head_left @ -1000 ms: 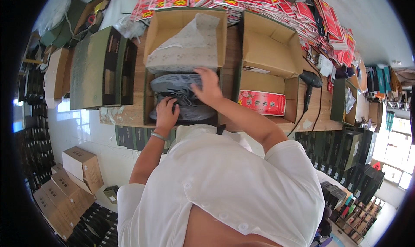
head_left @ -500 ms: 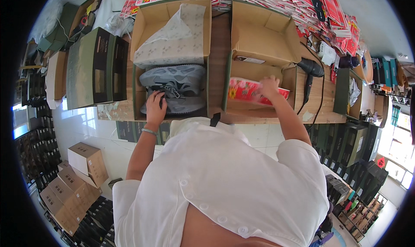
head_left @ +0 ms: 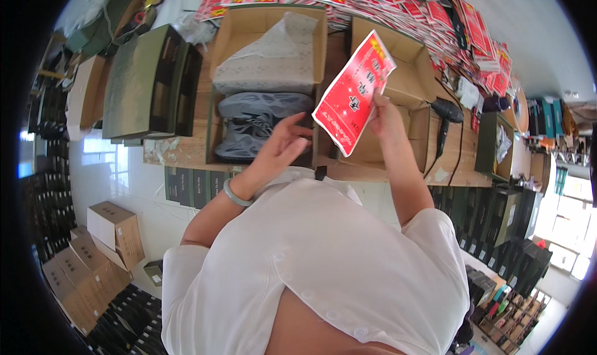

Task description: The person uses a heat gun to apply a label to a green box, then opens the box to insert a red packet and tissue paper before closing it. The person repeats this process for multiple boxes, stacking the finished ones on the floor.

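My right hand (head_left: 387, 115) pinches the edge of a flat red printed packet (head_left: 351, 97) with yellow at its top, holding it tilted above an open shoebox (head_left: 413, 137). My left hand (head_left: 283, 148) hangs in the air with its fingers apart and nothing in them, just left of the packet's lower corner. Beyond it a pair of grey sneakers (head_left: 264, 103) lies on its sides in the left shoebox (head_left: 318, 63). Patterned tissue paper (head_left: 267, 63) lies folded back against that box's raised lid. The packet hides part of the right box.
Many similar red packets (head_left: 404, 10) are heaped along the table's far edge. A black hair dryer (head_left: 444, 112) with its cord lies right of the right box. Closed green shoeboxes (head_left: 140, 94) stand at the left. Brown cartons (head_left: 118, 234) sit on the floor.
My right hand has lifted the red packet out of the right box and leftward. My left hand has left the sneakers and moved right, toward the packet.
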The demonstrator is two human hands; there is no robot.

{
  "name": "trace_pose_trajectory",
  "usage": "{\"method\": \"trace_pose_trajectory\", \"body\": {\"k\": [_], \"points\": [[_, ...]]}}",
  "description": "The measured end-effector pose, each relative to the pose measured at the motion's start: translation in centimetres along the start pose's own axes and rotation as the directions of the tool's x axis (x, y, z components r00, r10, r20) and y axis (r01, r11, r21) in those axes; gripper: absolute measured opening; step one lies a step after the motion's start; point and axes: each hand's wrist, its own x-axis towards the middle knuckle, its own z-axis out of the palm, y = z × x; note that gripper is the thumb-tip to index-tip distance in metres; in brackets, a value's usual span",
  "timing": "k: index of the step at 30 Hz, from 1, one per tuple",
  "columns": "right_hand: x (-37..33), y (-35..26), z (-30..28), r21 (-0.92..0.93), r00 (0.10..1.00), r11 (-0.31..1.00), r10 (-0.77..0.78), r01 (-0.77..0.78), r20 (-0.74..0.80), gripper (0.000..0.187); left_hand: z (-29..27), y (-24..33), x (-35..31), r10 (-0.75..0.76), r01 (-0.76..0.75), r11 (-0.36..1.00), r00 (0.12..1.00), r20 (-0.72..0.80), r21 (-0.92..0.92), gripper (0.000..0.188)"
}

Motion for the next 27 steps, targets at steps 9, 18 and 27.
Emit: {"method": "trace_pose_trajectory", "body": {"k": [9,18,27], "points": [[-0.7,9.5,7.9,0.144,0.948,0.944,0.309,-0.296,-0.081,0.028,-1.7,1.5,-3.2,0.095,-0.094,0.995,0.984,-0.148,0.016,0.049],[0.3,13.5,8.0,0.187,0.966,0.957,0.242,-0.222,-0.089,0.028,-3.5,1.3,-4.6,0.136,-0.087,0.987,0.902,-0.411,0.136,0.032],[-0.8,15.3,9.5,0.197,0.955,0.957,0.246,-0.213,-0.167,0.03,-4.4,0.2,-4.6,0.277,-0.131,0.924,0.878,-0.391,0.36,0.033]]}}
